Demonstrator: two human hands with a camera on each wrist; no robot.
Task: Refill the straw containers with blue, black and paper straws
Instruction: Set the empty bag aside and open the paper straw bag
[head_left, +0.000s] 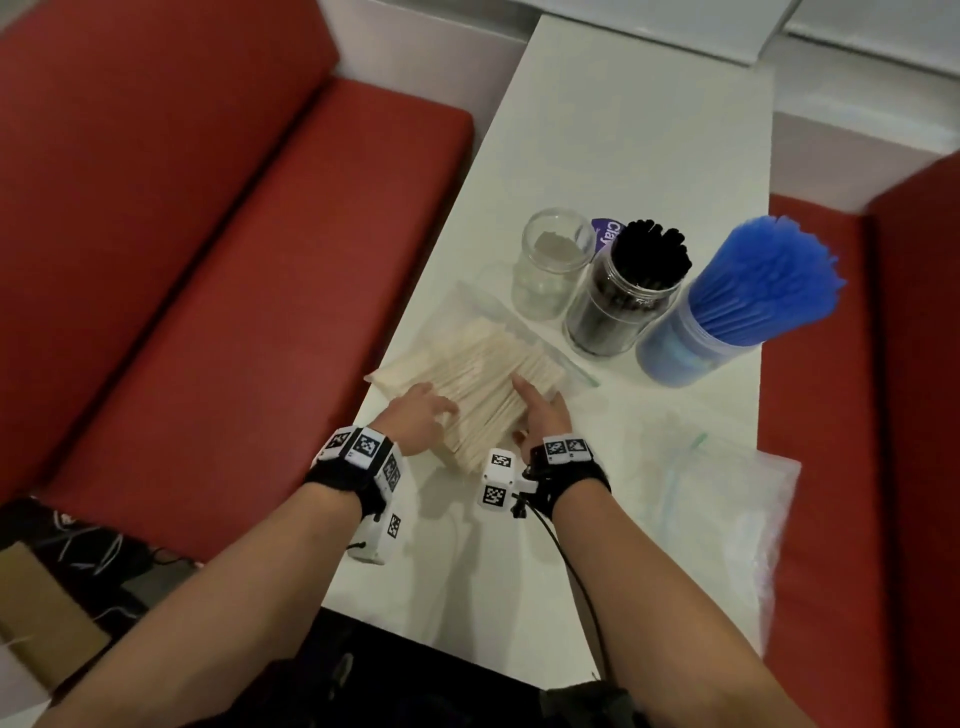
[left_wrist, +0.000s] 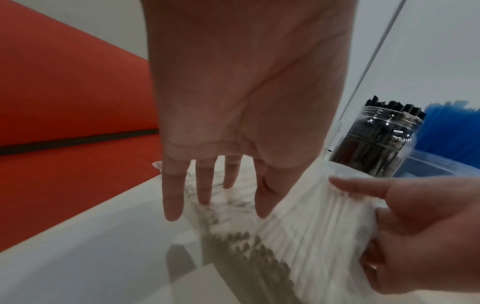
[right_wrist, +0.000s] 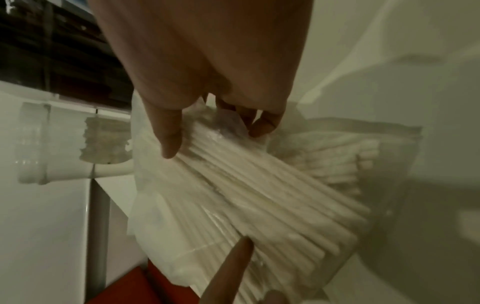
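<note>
Two hands, left hand (head_left: 418, 415), right hand (head_left: 540, 415), on paper straws (head_left: 483, 379)

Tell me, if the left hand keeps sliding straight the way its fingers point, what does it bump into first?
The left hand already touches the bag of paper straws. Going straight on, it would slide along them, probably toward the empty glass jar, though depth is hard to judge.

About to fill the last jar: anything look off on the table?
The paper straws lie fanned unevenly in their bag under both hands, and the bag overhangs the table's left edge. The empty bags on the right also overhang. Nothing looks spilled or damaged.
</note>
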